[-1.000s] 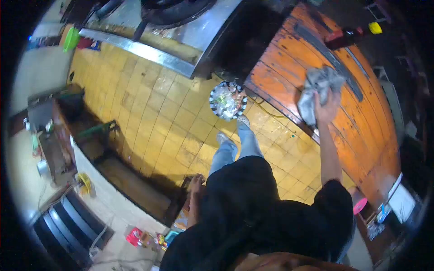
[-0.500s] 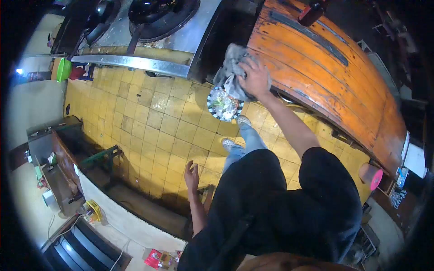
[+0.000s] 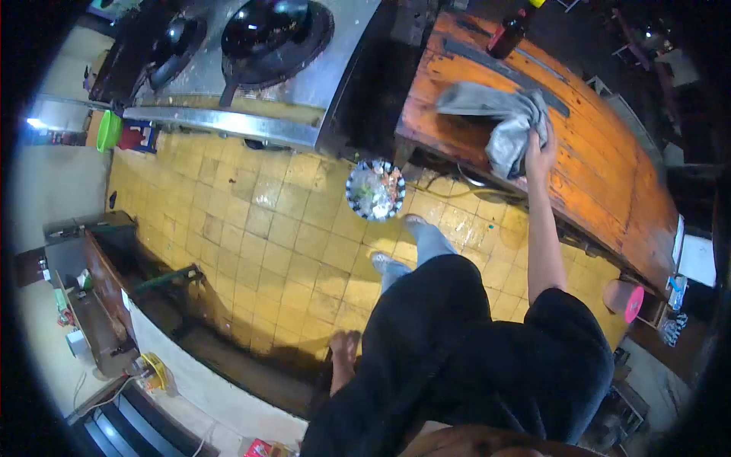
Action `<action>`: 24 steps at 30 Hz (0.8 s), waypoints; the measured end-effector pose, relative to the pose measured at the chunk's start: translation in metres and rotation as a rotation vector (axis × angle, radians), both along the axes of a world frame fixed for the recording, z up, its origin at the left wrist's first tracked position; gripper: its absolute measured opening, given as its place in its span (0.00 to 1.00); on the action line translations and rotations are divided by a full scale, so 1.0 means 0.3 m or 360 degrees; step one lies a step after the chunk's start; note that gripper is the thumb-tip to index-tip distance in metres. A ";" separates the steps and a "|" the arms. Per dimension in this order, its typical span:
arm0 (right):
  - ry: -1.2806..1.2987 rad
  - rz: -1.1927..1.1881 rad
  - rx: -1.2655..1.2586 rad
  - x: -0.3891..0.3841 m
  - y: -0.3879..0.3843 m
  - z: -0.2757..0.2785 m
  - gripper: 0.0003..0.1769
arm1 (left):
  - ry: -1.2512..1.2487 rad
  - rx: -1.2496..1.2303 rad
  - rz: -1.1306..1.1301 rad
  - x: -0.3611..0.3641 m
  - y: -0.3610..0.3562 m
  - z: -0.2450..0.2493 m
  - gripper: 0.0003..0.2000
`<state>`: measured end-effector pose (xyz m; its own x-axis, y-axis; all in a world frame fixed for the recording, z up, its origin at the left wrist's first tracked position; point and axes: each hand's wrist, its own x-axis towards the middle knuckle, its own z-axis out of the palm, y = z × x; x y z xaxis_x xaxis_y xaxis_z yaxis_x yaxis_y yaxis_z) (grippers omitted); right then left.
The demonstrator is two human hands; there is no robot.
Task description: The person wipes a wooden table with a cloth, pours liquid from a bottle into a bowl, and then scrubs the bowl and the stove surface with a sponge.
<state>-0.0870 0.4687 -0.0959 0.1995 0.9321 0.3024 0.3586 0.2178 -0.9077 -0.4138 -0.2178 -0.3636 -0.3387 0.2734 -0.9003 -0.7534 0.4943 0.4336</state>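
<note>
My right hand is closed on one end of a grey cloth. The rag lies bunched on the orange wooden table, and its other end trails toward the table's left side. My left hand hangs low beside my body over the floor. It holds nothing, and its fingers look loosely bent and apart. On the floor near my feet stands a bin with a black-and-white rim, filled with scraps and plastic.
A dark bottle stands on the table's far side. Left of the table is a metal stove with a black wok. A pink-lidded container sits at the right. Yellow tiles cover the floor.
My right hand has carried the cloth from above the bin, rightward onto the table top, where it is more spread out. My left hand has dropped back closer to my body.
</note>
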 end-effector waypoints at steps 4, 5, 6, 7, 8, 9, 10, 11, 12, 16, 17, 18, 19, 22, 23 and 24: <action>-0.1435 -0.0478 -0.0554 -0.003 0.142 -0.322 0.49 | -0.0284 -0.0262 0.0212 0.143 -0.051 0.044 0.17; -0.1699 -0.0539 -0.0822 -0.148 0.115 -0.213 0.52 | -0.0172 -0.0282 0.0080 0.168 -0.003 0.060 0.17; -0.1656 -0.0513 -0.0742 -0.167 0.178 -0.263 0.52 | -0.0054 -0.0306 -0.0034 0.185 0.043 0.086 0.17; -0.1617 -0.0492 -0.0666 -0.187 0.262 -0.318 0.52 | 0.0049 -0.0322 -0.0130 0.195 0.106 0.113 0.17; -0.1607 -0.0374 -0.0686 -0.226 0.322 -0.312 0.51 | 0.0140 -0.0329 -0.0203 0.203 0.160 0.129 0.17; -0.1594 -0.0259 -0.0693 -0.283 0.385 -0.271 0.51 | 0.0204 -0.0328 -0.0237 0.209 0.225 0.144 0.17; -0.1631 -0.0201 -0.0720 -0.342 0.441 -0.242 0.48 | 0.0249 -0.0316 -0.0265 0.216 0.297 0.169 0.18; -0.1665 -0.0146 -0.0757 -0.400 0.468 -0.223 0.46 | 0.0284 -0.0309 -0.0296 0.210 0.372 0.205 0.18; -0.1676 -0.0113 -0.0699 -0.451 0.479 -0.214 0.43 | 0.0319 -0.0300 -0.0324 0.202 0.442 0.235 0.18; -0.1684 0.0106 -0.0250 -0.580 0.459 -0.265 0.31 | 0.0530 -0.0253 -0.0418 0.127 0.616 0.290 0.18; -0.1654 0.0232 -0.0189 -0.607 0.401 -0.242 0.27 | 0.0543 -0.0245 -0.0458 0.086 0.641 0.302 0.18; -0.1695 0.0276 -0.0155 -0.637 0.346 -0.229 0.24 | 0.0615 -0.0207 -0.0635 0.044 0.693 0.330 0.18; -0.1740 0.0304 -0.0119 -0.656 0.296 -0.237 0.21 | 0.0688 -0.0154 -0.0823 0.014 0.753 0.345 0.18; -0.1371 0.0682 -0.0054 -0.661 0.137 -0.263 0.20 | 0.0802 -0.0062 -0.0962 -0.067 0.976 0.389 0.19; -0.1257 0.0783 -0.0037 -0.631 0.086 -0.243 0.22 | 0.0823 0.0024 -0.1028 -0.093 1.023 0.401 0.19; -0.0785 0.0783 -0.0211 -0.595 0.056 -0.224 0.24 | 0.0797 0.0100 -0.1086 -0.117 1.081 0.397 0.20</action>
<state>-0.2656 0.4856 -0.1631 -0.3853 0.9140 0.1270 0.6230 0.3591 -0.6949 -0.4488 0.1066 -0.2443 -0.4361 0.6071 -0.6643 -0.0106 0.7347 0.6783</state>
